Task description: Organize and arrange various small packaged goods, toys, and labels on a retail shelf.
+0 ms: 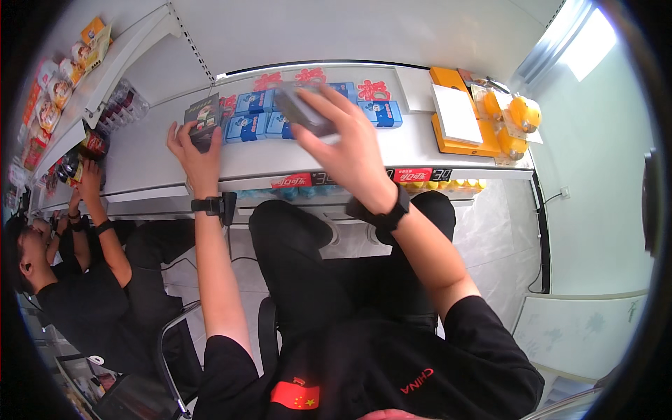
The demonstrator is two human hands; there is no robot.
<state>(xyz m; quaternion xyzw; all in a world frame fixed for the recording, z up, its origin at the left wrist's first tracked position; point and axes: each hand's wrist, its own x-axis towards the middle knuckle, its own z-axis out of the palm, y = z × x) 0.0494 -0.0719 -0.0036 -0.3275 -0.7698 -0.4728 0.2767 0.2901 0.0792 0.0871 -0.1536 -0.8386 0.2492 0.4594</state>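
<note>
My left hand (197,144) grips a dark printed box (203,111) at its near edge, on the white shelf just left of the blue boxes. Blurred by motion, my right hand (341,131) holds another dark box (302,109) above the middle of the blue boxes. Rows of blue boxes (245,127) lie side by side on the shelf, and one blue box (380,113) lies to the right of my right hand. Red cut-out ornaments (374,90) show behind them. Part of the blue rows is hidden by my right hand and its box.
Orange boxes (467,142), a white box (457,114) and packaged yellow toys (524,114) occupy the shelf's right end. At left, a co-worker's hand (90,178) touches dark bottles (94,144). The shelf's front edge (247,181) carries price tags, with bottles on a level below.
</note>
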